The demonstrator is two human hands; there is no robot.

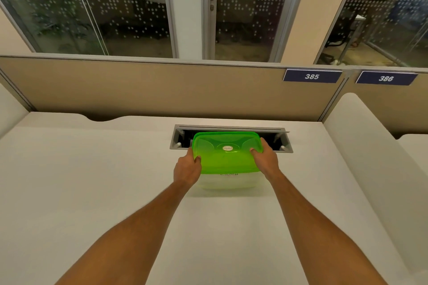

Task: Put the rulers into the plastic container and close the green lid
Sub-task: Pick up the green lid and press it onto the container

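Both hands hold the plastic container (228, 180) at the far middle of the white counter (92, 180), its rear edge overlapping the open cable tray (281, 143) set into the surface. The left hand (187, 169) has its grip closed on the left rim of the green lid (228, 155), thumb on top; the right hand (266, 157) is closed on the right rim likewise.

Risks, as judged: uneven pressing may leave one corner of the lid unseated; a push away from the body could tip the container into the tray recess.

The lid is translucent bright green with moulded curves and a small round label at its centre. The body is clear, with faint handwriting on its near wall. No rulers can be made out, inside or on the counter.
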